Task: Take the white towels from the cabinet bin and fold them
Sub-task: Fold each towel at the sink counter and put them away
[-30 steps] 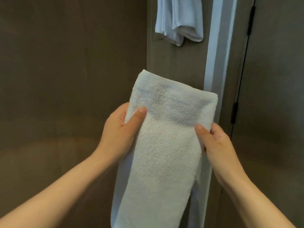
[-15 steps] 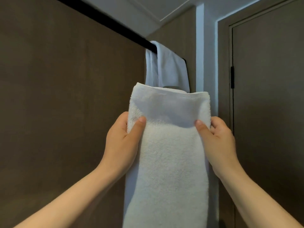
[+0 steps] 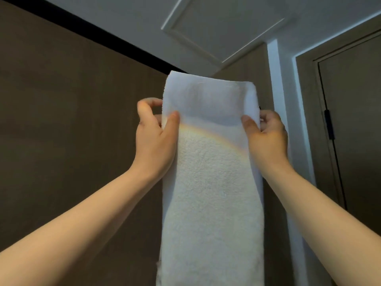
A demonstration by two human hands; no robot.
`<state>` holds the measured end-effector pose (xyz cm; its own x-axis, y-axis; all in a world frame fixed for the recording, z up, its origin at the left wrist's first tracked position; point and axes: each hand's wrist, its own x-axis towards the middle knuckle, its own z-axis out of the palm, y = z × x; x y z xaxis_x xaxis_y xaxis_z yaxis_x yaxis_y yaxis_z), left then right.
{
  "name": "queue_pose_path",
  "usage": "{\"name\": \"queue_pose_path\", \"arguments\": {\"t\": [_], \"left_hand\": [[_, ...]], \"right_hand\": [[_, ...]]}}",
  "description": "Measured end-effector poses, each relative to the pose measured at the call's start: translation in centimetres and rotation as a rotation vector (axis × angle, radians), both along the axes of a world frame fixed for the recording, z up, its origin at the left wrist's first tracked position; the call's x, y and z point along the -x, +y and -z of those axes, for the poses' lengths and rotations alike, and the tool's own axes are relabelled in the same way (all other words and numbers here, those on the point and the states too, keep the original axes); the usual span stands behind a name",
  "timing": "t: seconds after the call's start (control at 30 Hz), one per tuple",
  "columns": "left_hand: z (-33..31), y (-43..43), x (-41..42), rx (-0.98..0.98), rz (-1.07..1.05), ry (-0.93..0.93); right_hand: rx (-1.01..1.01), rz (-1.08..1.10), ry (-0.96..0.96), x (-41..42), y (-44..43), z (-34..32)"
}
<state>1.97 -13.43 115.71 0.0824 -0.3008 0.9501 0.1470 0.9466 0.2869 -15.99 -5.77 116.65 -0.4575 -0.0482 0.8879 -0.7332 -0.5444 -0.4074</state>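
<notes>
A white terry towel (image 3: 214,182), folded into a long narrow strip, hangs straight down in front of me at arm's length. Its top edge is raised to the height of the black top rim of a brown panel. My left hand (image 3: 153,139) pinches the towel's left edge near the top, thumb in front. My right hand (image 3: 267,137) grips the right edge at the same height. The lower end of the towel runs out of the frame. No cabinet bin is in view.
A brown panel (image 3: 72,131) with a black top rim (image 3: 99,33) fills the left. A white post (image 3: 278,83) and a dark door (image 3: 354,120) with hinges stand at the right. White ceiling (image 3: 216,23) shows above.
Both hands have lifted the towel higher and the view has tilted up to the ceiling. The other white towel hanging over the panel's top is now hidden behind the held one.
</notes>
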Motion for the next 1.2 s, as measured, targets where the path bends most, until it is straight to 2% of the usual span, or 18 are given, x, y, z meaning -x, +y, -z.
{"name": "queue_pose_path", "arguments": {"t": [0.13, 0.2, 0.3, 0.47, 0.63, 0.73, 0.83, 0.97, 1.2], "left_hand": [[-2.0, -1.1, -0.5, 0.186, -0.103, 0.042], [-2.9, -1.5, -0.6, 0.268, -0.202, 0.015], [-4.0, -1.9, -0.6, 0.32, -0.295, -0.024], [-5.0, -1.4, -0.3, 0.319, -0.367, -0.124], [-5.3, -0.6, -0.4, 0.287, -0.506, -0.398], [-5.6, -0.4, 0.0, 0.249, -0.573, -0.528], [-6.4, -0.4, 1.0, 0.25, -0.681, -0.579], [-8.8, -0.1, 2.6, 0.175, -0.88, -0.561], [-13.9, -0.6, 4.5, 0.174, -1.159, -0.524]], "right_hand": [[0.075, 0.033, 0.02, 0.1, -1.3, -2.0], [0.097, 0.08, 0.112, 0.5, -2.0, -2.5], [0.128, 0.032, 0.254, 1.6, -3.0, -3.2], [0.098, -0.115, 0.344, 4.4, -3.8, -4.1], [-0.086, -0.44, 0.455, 8.4, -3.6, -4.7], [-0.198, -0.456, 0.534, 10.0, -4.2, -5.2], [-0.218, -0.438, 0.57, 11.2, -5.3, -5.8], [-0.144, -0.4, 0.603, 12.0, -6.5, -7.6], [-0.056, -0.321, 0.578, 12.0, -8.2, -12.7]]}}
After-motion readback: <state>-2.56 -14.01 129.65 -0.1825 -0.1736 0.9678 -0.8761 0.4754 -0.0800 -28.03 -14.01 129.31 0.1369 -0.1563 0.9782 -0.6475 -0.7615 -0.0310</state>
